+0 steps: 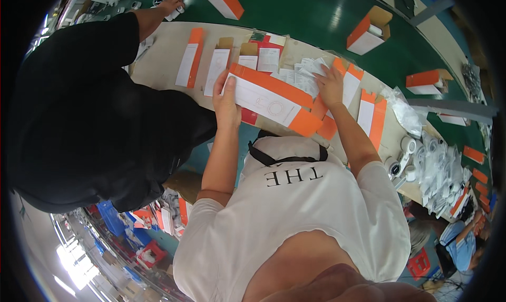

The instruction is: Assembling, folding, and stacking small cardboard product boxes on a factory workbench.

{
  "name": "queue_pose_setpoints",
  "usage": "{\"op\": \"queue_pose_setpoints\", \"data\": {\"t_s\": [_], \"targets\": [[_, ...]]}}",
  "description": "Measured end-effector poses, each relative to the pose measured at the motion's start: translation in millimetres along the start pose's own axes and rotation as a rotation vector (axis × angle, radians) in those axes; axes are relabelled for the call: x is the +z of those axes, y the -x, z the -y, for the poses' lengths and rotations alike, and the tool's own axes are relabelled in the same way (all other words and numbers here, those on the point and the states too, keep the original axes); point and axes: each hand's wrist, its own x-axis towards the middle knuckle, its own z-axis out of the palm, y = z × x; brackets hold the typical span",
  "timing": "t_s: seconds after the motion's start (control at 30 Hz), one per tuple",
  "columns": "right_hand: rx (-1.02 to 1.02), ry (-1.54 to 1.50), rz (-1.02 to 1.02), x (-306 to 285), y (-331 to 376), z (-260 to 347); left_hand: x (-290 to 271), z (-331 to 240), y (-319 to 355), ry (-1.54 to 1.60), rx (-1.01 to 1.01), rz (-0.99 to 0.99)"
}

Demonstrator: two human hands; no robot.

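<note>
Left hand: the left hand grips the upper-left end of a flat orange-and-white carton, fingers curled over its edge.
Carton: held just above the work table; its long axis runs from 10 o'clock down to 4 o'clock, white face up, orange flap at the lower-right end.
Right hand: the right hand, at 2 o'clock from the carton, rests fingers spread on a pile of white paper leaflets.
Flat cartons: more flattened cartons lie in a row on the table at 11 o'clock.
Open boxes: erected boxes stand on the green conveyor belt at 1 o'clock, flaps open, white contents inside.
Neighbour: a person in a black sleeve reaches to 11 o'clock.
</note>
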Motion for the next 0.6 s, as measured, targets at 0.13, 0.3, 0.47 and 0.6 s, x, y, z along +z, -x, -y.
{"op": "queue_pose_setpoints", "data": {"t_s": [0.13,0.3,0.47,0.6], "targets": [[0.066,-0.174,-0.308,-48.0,-0.6,17.8,-20.2,25.7,-8.9,0.417,-0.365,-0.086],[-0.115,-0.307,-0.506,-149.7,17.4,65.4,-13.0,45.9,-3.4,0.497,-0.612,-0.219],[-0.484,-0.103,-0.235,-167.3,27.8,102.8,8.9,67.8,17.6,0.266,-0.676,-0.048],[-0.39,-0.225,0.1,-186.7,40.7,130.3,-2.1,84.9,17.4,0.175,-0.702,-0.003]]}}
